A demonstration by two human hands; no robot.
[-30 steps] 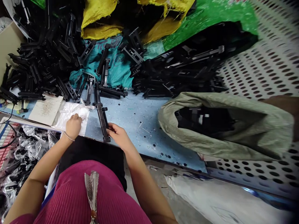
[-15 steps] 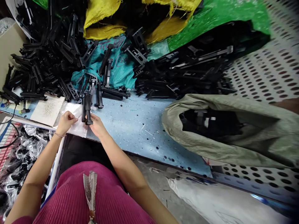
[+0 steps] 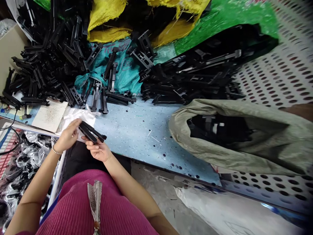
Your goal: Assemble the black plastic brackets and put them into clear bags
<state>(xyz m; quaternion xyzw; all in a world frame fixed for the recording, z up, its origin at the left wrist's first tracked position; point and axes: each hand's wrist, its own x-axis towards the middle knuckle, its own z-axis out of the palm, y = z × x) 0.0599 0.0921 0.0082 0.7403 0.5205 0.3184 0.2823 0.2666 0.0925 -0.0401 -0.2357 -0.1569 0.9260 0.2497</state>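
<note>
My right hand (image 3: 99, 150) holds a long black bracket-like part (image 3: 91, 132) with two parallel bars, tilted above the bench edge. Its thumb and fingers grip the part near the lower side. My left hand (image 3: 69, 135) is beside the part's left end, its fingers curled together; what they pinch, if anything, is hidden. Thin clear plastic bags (image 3: 84, 115) lie flat on the bench under and behind the left hand. Several more black parts (image 3: 104, 101) like the held one lie just beyond the bags.
A heap of black parts (image 3: 49, 55) fills the back left, by yellow (image 3: 107, 16) and teal (image 3: 127, 71) sacks. On the right an open grey-green sack (image 3: 264, 156) holds black parts. A crate of bagged parts (image 3: 29, 163) stands lower left. The blue bench top (image 3: 137, 130) has small black specks.
My right hand has drawn the black part down toward me and tilted it from upright to slanting. My left hand has come slightly lower, and its fingers are near the part's end.
</note>
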